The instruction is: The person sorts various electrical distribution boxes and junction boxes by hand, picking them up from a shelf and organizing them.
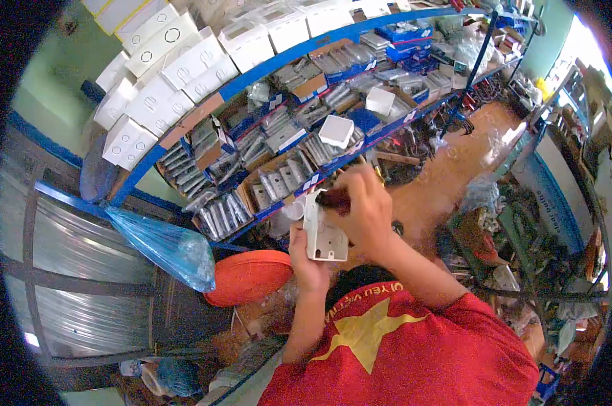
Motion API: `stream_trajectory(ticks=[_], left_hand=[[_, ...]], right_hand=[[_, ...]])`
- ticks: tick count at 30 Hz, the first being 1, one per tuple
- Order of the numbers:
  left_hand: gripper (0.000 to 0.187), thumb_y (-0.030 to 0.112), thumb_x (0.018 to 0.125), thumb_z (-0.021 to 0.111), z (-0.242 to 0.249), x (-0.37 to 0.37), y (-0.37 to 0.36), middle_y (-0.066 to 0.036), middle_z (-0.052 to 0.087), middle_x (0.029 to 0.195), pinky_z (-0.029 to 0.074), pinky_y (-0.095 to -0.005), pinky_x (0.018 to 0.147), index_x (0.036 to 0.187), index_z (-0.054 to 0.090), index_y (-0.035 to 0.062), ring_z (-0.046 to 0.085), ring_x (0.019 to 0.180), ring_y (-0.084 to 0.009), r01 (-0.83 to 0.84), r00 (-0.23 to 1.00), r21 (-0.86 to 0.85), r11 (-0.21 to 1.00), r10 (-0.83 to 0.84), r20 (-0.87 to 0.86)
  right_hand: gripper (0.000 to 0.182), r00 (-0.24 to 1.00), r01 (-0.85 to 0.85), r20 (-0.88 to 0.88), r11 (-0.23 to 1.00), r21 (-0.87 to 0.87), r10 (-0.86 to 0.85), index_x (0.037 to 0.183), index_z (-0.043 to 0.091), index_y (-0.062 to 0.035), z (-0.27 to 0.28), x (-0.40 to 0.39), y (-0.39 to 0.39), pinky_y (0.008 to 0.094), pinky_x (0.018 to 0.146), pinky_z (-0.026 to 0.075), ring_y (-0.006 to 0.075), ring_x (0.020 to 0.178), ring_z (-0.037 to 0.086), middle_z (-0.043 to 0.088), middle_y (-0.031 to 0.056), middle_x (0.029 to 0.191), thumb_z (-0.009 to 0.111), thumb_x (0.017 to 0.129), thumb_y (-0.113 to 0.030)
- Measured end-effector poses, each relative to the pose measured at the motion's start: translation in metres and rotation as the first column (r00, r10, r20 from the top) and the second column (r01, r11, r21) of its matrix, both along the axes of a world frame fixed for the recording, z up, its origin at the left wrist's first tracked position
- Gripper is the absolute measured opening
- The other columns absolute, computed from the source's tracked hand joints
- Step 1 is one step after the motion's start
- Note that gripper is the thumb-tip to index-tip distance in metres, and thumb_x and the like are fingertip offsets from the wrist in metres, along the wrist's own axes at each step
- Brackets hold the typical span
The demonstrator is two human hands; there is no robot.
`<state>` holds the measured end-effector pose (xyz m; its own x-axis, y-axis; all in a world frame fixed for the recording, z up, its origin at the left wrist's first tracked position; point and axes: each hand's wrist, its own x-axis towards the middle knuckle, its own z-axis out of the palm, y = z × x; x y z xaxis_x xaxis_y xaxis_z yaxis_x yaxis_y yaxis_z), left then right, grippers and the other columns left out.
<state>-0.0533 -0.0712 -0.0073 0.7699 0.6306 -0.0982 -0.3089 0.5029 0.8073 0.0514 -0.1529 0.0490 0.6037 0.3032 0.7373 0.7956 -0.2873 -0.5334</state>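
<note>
My left hand (307, 262) grips a white plastic junction box (325, 237) from below and holds it upright in front of my chest. My right hand (362, 206) is closed around a dark red tool handle (332, 200), which rests against the top edge of the box. The tool's tip is hidden behind the box and my fingers. Both arms come up from my red shirt with a yellow star (394, 338).
Blue metal shelves (299, 51) ahead hold several white boxes (177, 64) and cartons of packed switches and sockets (289, 176). A blue plastic bag (167, 247) hangs at left above an orange-red stool (248, 276). Cluttered goods line the aisle at right.
</note>
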Motion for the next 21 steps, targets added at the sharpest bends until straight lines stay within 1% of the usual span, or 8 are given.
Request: stream_trajectory(ticks=[4, 7, 8, 11, 12, 15, 18, 21], left_hand=[[0.022, 0.029, 0.092, 0.046, 0.006, -0.001, 0.004, -0.003, 0.055, 0.091, 0.044, -0.0283, 0.078, 0.097, 0.049, 0.0086, 0.053, 0.085, -0.0125, -0.006, 0.993, 0.332, 0.943, 0.044, -0.108], [0.021, 0.024, 0.093, 0.047, 0.013, 0.002, 0.018, -0.003, 0.054, 0.094, 0.041, -0.0261, 0.079, 0.101, 0.05, 0.0056, 0.049, 0.086, -0.0102, 0.083, 0.993, 0.505, 0.859, -0.027, -0.118], [0.021, 0.023, 0.093, 0.048, 0.015, 0.002, 0.022, -0.003, 0.054, 0.096, 0.039, -0.0256, 0.079, 0.103, 0.05, 0.0044, 0.048, 0.087, -0.0096, 0.11, 0.992, 0.542, 0.833, -0.055, -0.117], [0.019, 0.022, 0.094, 0.048, -0.002, 0.006, 0.038, -0.002, 0.052, 0.094, 0.039, -0.0263, 0.078, 0.102, 0.05, 0.0046, 0.046, 0.085, -0.0091, 0.182, 0.981, 0.497, 0.849, -0.124, -0.147], [0.019, 0.021, 0.094, 0.047, -0.002, 0.008, 0.038, -0.002, 0.051, 0.093, 0.039, -0.0262, 0.077, 0.101, 0.05, 0.0046, 0.045, 0.084, -0.0091, 0.165, 0.985, 0.49, 0.856, -0.117, -0.128], [0.018, 0.021, 0.094, 0.045, -0.003, 0.009, 0.034, -0.002, 0.05, 0.091, 0.038, -0.0259, 0.076, 0.101, 0.05, 0.0044, 0.044, 0.083, -0.0093, 0.149, 0.987, 0.485, 0.862, -0.102, -0.122], [0.02, 0.021, 0.094, 0.041, 0.001, 0.011, 0.034, -0.003, 0.05, 0.09, 0.038, -0.026, 0.077, 0.1, 0.05, 0.0038, 0.044, 0.084, -0.0104, 0.139, 0.988, 0.473, 0.87, -0.087, -0.13], [0.021, 0.021, 0.094, 0.041, 0.002, 0.01, 0.031, -0.003, 0.05, 0.091, 0.039, -0.0261, 0.077, 0.1, 0.05, 0.0032, 0.045, 0.084, -0.0107, 0.114, 0.991, 0.5, 0.859, -0.061, -0.122]], right_hand=[[0.038, 0.898, -0.244, -0.41, 0.956, -0.161, 0.16, 0.101, 0.058, -0.0086, 0.007, 0.018, 0.0, 0.0337, 0.07, 0.05, 0.0267, 0.091, 0.062, 0.062, 0.0102, 0.097, 0.071, 0.066, -0.001], [0.041, 0.618, -0.528, -0.666, 0.848, 0.043, 0.418, 0.109, 0.061, -0.0062, -0.026, 0.045, 0.012, 0.0304, 0.073, 0.05, 0.0178, 0.092, 0.063, 0.064, 0.0056, 0.108, 0.068, 0.068, 0.001], [0.039, 0.528, -0.6, -0.548, 0.742, 0.3, 0.648, 0.11, 0.062, -0.0028, -0.04, 0.051, 0.02, 0.0268, 0.072, 0.049, 0.0105, 0.083, 0.062, 0.066, 0.0027, 0.104, 0.065, 0.072, 0.003], [0.032, 0.495, -0.521, -0.703, 0.822, 0.23, 0.51, 0.104, 0.063, 0.0, -0.04, 0.045, 0.022, 0.0248, 0.069, 0.05, 0.0094, 0.074, 0.062, 0.068, 0.0025, 0.088, 0.066, 0.073, 0.002], [0.031, 0.57, -0.503, -0.648, 0.838, 0.211, 0.505, 0.101, 0.063, 0.0008, -0.043, 0.045, 0.025, 0.029, 0.065, 0.05, 0.0108, 0.073, 0.06, 0.067, 0.0092, 0.079, 0.065, 0.07, -0.001], [0.025, 0.572, -0.407, -0.7, 0.889, 0.21, 0.427, 0.091, 0.061, -0.0004, -0.045, 0.039, 0.02, 0.0328, 0.062, 0.05, 0.0179, 0.067, 0.065, 0.066, 0.0123, 0.073, 0.068, 0.067, -0.005], [0.024, 0.878, -0.202, -0.448, 0.979, -0.034, 0.166, 0.081, 0.056, -0.003, -0.045, 0.028, 0.023, 0.0376, 0.059, 0.05, 0.0305, 0.065, 0.065, 0.063, 0.0163, 0.068, 0.072, 0.064, -0.012], [0.028, 0.888, -0.199, -0.407, 0.977, 0.078, 0.213, 0.078, 0.055, -0.0053, -0.05, 0.027, 0.028, 0.0404, 0.058, 0.05, 0.0368, 0.067, 0.062, 0.06, 0.018, 0.066, 0.074, 0.061, -0.017]])
